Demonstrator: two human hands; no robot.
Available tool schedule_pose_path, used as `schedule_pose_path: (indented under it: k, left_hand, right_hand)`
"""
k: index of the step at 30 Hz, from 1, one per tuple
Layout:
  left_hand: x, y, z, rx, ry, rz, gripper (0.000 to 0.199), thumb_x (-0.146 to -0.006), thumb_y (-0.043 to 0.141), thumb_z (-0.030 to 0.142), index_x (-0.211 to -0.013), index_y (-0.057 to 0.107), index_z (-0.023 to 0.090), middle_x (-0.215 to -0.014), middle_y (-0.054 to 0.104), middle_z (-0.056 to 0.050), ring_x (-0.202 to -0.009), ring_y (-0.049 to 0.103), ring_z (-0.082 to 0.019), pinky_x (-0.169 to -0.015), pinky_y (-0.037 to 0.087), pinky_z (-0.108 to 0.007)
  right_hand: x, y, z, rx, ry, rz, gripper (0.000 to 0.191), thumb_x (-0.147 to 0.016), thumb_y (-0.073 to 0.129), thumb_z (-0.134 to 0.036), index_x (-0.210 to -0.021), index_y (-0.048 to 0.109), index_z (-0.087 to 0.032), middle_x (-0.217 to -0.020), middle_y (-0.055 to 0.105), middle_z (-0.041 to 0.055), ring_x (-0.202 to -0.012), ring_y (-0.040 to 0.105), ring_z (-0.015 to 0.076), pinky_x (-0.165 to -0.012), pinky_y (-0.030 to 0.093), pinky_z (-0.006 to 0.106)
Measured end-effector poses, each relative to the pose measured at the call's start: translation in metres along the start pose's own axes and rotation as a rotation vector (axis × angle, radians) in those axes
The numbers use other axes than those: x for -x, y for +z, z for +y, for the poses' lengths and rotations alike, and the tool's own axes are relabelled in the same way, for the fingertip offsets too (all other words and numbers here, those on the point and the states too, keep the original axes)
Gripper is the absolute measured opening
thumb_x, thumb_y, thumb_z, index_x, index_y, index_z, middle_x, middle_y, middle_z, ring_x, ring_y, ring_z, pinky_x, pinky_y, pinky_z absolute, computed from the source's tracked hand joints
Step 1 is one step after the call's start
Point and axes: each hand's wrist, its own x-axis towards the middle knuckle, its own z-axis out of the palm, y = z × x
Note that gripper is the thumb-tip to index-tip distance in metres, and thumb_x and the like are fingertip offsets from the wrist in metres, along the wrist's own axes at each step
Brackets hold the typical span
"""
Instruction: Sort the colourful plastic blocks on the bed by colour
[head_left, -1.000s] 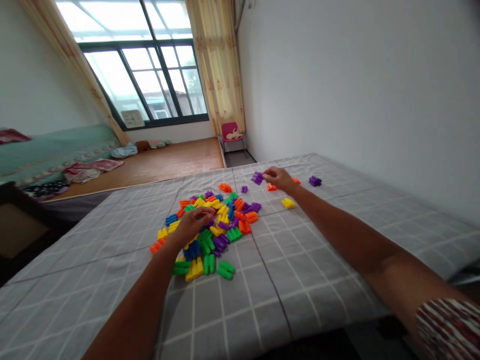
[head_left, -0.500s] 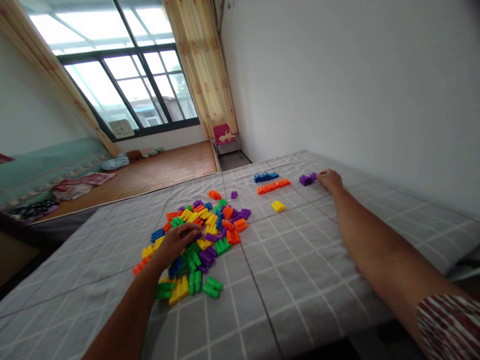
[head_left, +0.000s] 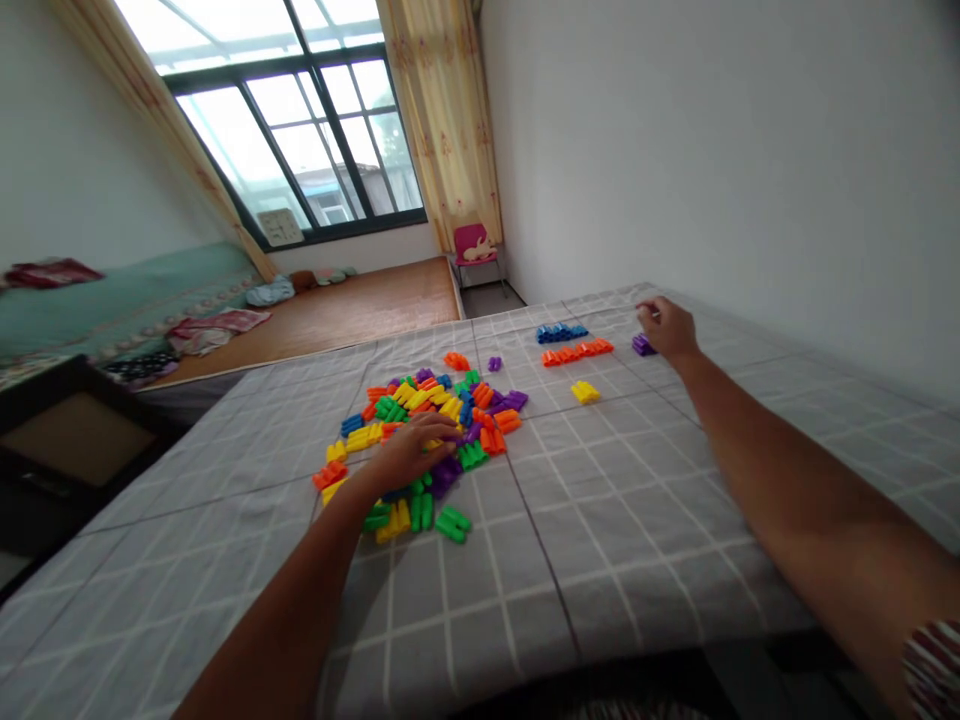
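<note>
My left hand (head_left: 420, 447) lies palm down over a heap of colourful plastic building blocks (head_left: 420, 398), fingers stretched out. Its fingertips are near purple blocks (head_left: 448, 474), and the hand hides part of the heap. Farther off, my right hand (head_left: 671, 328) is raised beside a short row of purple blocks (head_left: 643, 344) and partly covers it. Its fingers are loosely bent and apart, and I see nothing between them. Left of it are a row of joined blue blocks (head_left: 561, 333) and a row of orange blocks (head_left: 577, 352). A small yellow group (head_left: 586, 392) lies nearer.
A grey checked cloth (head_left: 525, 590) covers the bed-like surface. One purple block (head_left: 494, 364) and some orange blocks (head_left: 456, 361) lie just beyond the heap. A white wall (head_left: 720, 150) borders the right side. A pink chair (head_left: 471, 240) stands by the curtain.
My right hand has come up off the purple row, which stays on the cloth. My left hand has shifted across the heap. The whole view has turned slightly left.
</note>
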Motion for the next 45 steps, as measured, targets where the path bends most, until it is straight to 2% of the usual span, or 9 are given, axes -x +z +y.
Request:
schedule_pose_path:
  k: [3, 9, 14, 22, 25, 28, 32, 35, 45]
  left_hand:
    - [0.001, 0.004, 0.005, -0.020, 0.027, -0.079, 0.035, -0.090, 0.052, 0.037, -0.121, 0.064, 0.027, -0.128, 0.059, -0.007, -0.121, 0.051, -0.021, -0.106, 0.038, -0.036]
    - [0.007, -0.008, -0.012, -0.136, -0.112, -0.004, 0.028, -0.087, 0.055, 0.034, -0.108, 0.070, 0.024, -0.117, 0.065, -0.007, -0.114, 0.054, -0.022, -0.102, 0.040, -0.036]
    - [0.015, -0.022, -0.030, -0.190, -0.221, 0.080, 0.025, -0.084, 0.056, 0.033, -0.099, 0.072, 0.021, -0.102, 0.069, -0.008, -0.096, 0.060, -0.022, -0.088, 0.046, -0.032]
    - [0.031, -0.037, -0.050, -0.088, -0.323, 0.039, 0.033, -0.082, 0.054, 0.046, -0.087, 0.072, 0.018, -0.080, 0.070, -0.003, -0.071, 0.060, -0.017, -0.062, 0.042, -0.024]
    - [0.034, -0.037, -0.055, -0.057, -0.349, 0.038, 0.038, -0.084, 0.051, 0.048, -0.087, 0.073, 0.017, -0.074, 0.069, -0.003, -0.066, 0.059, -0.016, -0.057, 0.038, -0.023]
    - [0.034, -0.034, -0.057, -0.078, -0.350, 0.041, 0.038, -0.084, 0.050, 0.048, -0.090, 0.073, 0.018, -0.076, 0.070, -0.003, -0.067, 0.060, -0.016, -0.055, 0.036, -0.023]
    - [0.030, -0.029, -0.059, -0.160, -0.317, 0.031, 0.038, -0.086, 0.046, 0.047, -0.092, 0.073, 0.020, -0.082, 0.072, -0.003, -0.070, 0.061, -0.016, -0.057, 0.036, -0.024]
    - [0.028, -0.027, -0.059, -0.224, -0.316, 0.022, 0.038, -0.087, 0.045, 0.047, -0.092, 0.072, 0.021, -0.081, 0.071, -0.003, -0.069, 0.061, -0.016, -0.057, 0.036, -0.024]
    - [0.028, -0.021, -0.047, -0.341, -0.336, 0.056, 0.037, -0.090, 0.042, 0.044, -0.094, 0.071, 0.021, -0.092, 0.072, -0.006, -0.078, 0.063, -0.018, -0.064, 0.041, -0.024]
  right_hand:
    - [0.021, 0.011, -0.060, -0.183, -0.241, -0.268, 0.025, -0.087, 0.050, -0.032, -0.098, 0.067, -0.018, -0.086, 0.071, 0.0063, -0.073, 0.062, 0.0168, -0.069, 0.046, 0.027]
    - [0.088, 0.041, -0.155, -0.341, -0.636, -0.726, 0.021, -0.084, 0.054, -0.029, -0.096, 0.069, -0.019, -0.087, 0.071, 0.0037, -0.070, 0.063, 0.0147, -0.065, 0.046, 0.025]
    - [0.097, 0.066, -0.194, -0.314, -0.682, -0.768, 0.019, -0.082, 0.055, -0.022, -0.095, 0.069, -0.020, -0.090, 0.072, 0.0029, -0.071, 0.065, 0.0148, -0.067, 0.046, 0.025]
    - [0.102, 0.109, -0.259, -0.137, -0.715, -0.751, 0.016, -0.083, 0.060, -0.029, -0.095, 0.070, -0.022, -0.092, 0.073, 0.0053, -0.082, 0.065, 0.0186, -0.071, 0.047, 0.027]
    - [0.112, 0.122, -0.271, 0.021, -0.741, -0.711, 0.027, -0.076, 0.069, -0.043, -0.092, 0.071, -0.022, -0.092, 0.072, 0.0096, -0.093, 0.063, 0.0254, -0.072, 0.047, 0.032]
    - [0.114, 0.126, -0.275, -0.018, -0.749, -0.706, 0.023, -0.073, 0.072, -0.035, -0.093, 0.071, -0.023, -0.091, 0.073, 0.0072, -0.095, 0.062, 0.0240, -0.075, 0.048, 0.031]
    - [0.098, 0.111, -0.269, -0.233, -0.692, -0.766, 0.028, -0.077, 0.061, -0.016, -0.103, 0.068, -0.020, -0.093, 0.073, 0.0023, -0.084, 0.065, 0.0156, -0.074, 0.048, 0.025]
    - [0.085, 0.095, -0.260, -0.224, -0.648, -0.764, 0.024, -0.081, 0.059, -0.019, -0.103, 0.068, -0.018, -0.099, 0.072, 0.0035, -0.088, 0.065, 0.0151, -0.077, 0.047, 0.024]
    - [0.130, 0.106, -0.279, 0.220, -0.750, -0.750, 0.037, -0.088, 0.053, -0.044, -0.114, 0.066, -0.022, -0.113, 0.067, 0.0127, -0.116, 0.051, 0.0328, -0.091, 0.041, 0.048]
